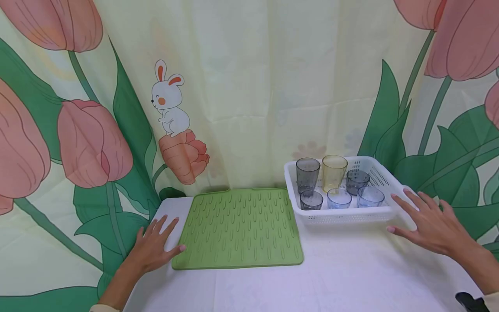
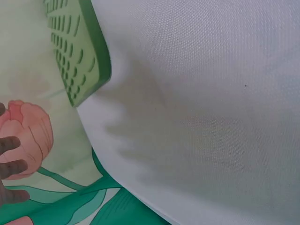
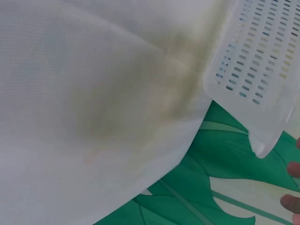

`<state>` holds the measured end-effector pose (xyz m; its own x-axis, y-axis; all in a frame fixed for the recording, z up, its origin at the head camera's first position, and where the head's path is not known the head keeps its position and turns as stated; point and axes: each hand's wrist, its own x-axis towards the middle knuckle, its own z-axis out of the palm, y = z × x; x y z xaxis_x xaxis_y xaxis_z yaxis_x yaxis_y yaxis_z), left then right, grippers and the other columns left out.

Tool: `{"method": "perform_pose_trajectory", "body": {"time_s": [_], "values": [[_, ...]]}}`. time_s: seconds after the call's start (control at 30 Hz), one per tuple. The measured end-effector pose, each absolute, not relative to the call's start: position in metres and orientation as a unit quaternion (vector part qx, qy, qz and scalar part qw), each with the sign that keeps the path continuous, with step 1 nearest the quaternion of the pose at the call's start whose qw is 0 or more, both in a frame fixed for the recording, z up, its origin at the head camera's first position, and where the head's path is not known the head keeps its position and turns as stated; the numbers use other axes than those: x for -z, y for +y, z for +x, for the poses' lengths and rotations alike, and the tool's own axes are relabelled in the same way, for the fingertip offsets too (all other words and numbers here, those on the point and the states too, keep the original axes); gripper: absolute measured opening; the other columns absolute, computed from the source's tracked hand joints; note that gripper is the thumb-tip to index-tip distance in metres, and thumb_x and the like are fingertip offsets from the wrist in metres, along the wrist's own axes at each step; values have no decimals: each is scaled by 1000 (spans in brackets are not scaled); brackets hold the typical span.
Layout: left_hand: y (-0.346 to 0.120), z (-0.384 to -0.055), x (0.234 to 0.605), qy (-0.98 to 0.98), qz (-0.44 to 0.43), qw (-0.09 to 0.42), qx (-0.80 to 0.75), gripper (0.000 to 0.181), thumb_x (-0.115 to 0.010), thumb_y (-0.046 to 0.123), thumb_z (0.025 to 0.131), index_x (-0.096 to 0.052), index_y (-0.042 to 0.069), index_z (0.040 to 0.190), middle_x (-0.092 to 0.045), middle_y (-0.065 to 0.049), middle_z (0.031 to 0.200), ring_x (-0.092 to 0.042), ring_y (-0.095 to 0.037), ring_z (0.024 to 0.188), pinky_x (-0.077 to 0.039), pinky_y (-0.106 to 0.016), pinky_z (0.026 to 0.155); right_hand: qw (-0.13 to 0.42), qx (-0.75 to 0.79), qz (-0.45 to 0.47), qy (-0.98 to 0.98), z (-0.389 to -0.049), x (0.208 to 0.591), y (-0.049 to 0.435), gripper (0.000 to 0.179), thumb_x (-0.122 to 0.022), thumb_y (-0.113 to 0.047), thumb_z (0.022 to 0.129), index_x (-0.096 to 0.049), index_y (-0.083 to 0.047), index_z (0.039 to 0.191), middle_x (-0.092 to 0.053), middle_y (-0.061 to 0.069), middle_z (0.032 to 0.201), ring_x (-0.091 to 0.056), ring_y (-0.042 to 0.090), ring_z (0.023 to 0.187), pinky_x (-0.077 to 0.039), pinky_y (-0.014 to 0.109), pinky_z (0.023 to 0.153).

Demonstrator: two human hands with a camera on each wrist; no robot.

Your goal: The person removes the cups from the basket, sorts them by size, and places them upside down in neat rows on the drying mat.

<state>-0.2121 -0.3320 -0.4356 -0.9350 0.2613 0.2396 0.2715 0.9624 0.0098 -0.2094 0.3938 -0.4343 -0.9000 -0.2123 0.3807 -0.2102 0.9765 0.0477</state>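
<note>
My left hand (image 1: 153, 250), fingers spread, hovers by the left edge of a green ribbed drying mat (image 1: 241, 229). Its fingertips (image 2: 14, 168) show at the left border of the left wrist view. Over on the right, my right hand (image 1: 432, 225) is spread beside a white perforated basket (image 1: 347, 215), holding nothing. Inside the basket stand a tall grey glass (image 1: 308, 173), a tall amber glass (image 1: 334, 173), a short dark glass (image 1: 357, 182), another short grey glass (image 1: 311, 201) and two short pale blue glasses, one left (image 1: 338, 199) and one right (image 1: 371, 197).
Both mat and basket lie on a white-covered table (image 1: 273, 288). A curtain (image 1: 249, 95) printed with tulips and a rabbit hangs right behind the table and down its sides. A dark object (image 1: 469, 301) sits at the right sleeve.
</note>
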Motion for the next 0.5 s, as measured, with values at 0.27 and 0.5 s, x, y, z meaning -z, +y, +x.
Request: {"method": "perform_pose_trajectory", "body": {"time_s": [0.27, 0.5], "values": [[-328, -213, 436, -980, -144, 134, 17, 82, -63, 66, 87, -49, 13, 148, -51, -22, 145, -49, -47, 130, -34, -75, 100, 191, -31, 106, -975, -215, 431, 389, 100, -72, -65, 79, -31, -17, 157, -41, 31, 149, -37, 59, 125, -25, 82, 95], [-324, -219, 437, -980, -147, 131, 24, 80, -62, 65, 89, -50, 10, 146, -58, -21, 136, -57, -43, 123, -42, -66, 99, 171, -46, 103, -979, -220, 424, 385, 94, -71, -63, 81, -39, -10, 152, -46, 34, 141, -40, 58, 122, -31, 82, 90]]}}
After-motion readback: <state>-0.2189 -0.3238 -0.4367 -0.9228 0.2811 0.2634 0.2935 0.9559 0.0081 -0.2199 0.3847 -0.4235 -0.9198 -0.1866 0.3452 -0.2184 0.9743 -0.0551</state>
